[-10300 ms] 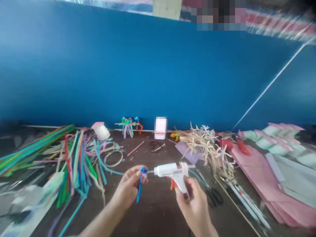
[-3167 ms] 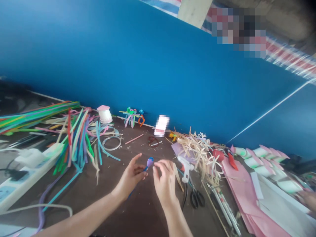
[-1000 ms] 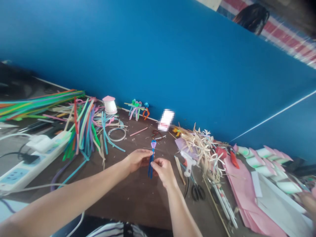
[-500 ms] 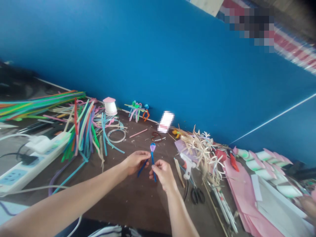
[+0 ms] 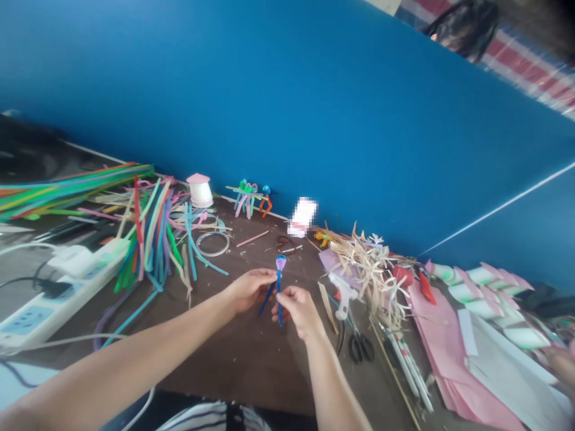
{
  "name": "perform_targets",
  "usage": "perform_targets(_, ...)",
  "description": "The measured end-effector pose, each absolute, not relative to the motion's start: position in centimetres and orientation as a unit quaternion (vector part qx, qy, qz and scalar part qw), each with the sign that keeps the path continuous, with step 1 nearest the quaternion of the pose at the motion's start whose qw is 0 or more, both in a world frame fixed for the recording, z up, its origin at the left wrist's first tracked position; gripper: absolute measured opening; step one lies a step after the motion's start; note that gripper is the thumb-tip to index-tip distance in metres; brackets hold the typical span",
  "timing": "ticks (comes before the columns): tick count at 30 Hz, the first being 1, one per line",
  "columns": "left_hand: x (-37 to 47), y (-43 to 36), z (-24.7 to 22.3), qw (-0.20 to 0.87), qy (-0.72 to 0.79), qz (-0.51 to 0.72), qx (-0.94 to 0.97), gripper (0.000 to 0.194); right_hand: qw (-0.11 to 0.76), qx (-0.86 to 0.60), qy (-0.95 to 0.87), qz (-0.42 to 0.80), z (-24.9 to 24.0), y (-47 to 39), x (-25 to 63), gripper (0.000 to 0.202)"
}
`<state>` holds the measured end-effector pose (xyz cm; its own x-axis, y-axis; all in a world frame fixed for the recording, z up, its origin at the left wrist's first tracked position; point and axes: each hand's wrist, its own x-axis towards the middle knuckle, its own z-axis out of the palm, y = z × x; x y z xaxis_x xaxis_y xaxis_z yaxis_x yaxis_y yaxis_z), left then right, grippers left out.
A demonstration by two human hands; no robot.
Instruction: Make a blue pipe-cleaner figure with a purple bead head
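Note:
Between my two hands is a small pipe-cleaner figure [image 5: 281, 263], with a blue top, a purple wrapped part below it and two blue strands hanging down. My left hand [image 5: 254, 290] pinches it just under the purple part. Lower down, my right hand [image 5: 294, 308] grips one of the blue strands between thumb and fingers. The other blue strand slants down to the left, its free end below my left hand. Beyond the hands, a brown beaded bracelet [image 5: 284, 242] and a pink stick [image 5: 252, 239] lie on the dark table [image 5: 215, 365].
Pipe cleaners [image 5: 153, 233] and a power strip [image 5: 67, 293] lie at left. At the back stand a small white cup [image 5: 200, 193] and pipe-cleaner figures [image 5: 246, 197]. A glue gun [image 5: 344, 294], black-handled scissors [image 5: 360, 347], dried strips [image 5: 372, 263] and pink paper [image 5: 442, 341] are at right.
Both hands still hold the pipe-cleaner figure, which has shifted slightly upward. The free blue strand has swung a little to the right, closer to the other strand. The camera view has tilted slightly.

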<state>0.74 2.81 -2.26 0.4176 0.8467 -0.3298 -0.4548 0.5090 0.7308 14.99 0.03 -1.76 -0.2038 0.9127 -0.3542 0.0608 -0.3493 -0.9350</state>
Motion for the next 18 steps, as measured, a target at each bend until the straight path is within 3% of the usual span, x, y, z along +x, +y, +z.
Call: perform_targets(18,1.02,2.47,-1.86,0.795,0.363,0.404,0.27,0.019,0.357,-0.517,-0.437,0.643,-1.79,0.1,14.82,0.03)
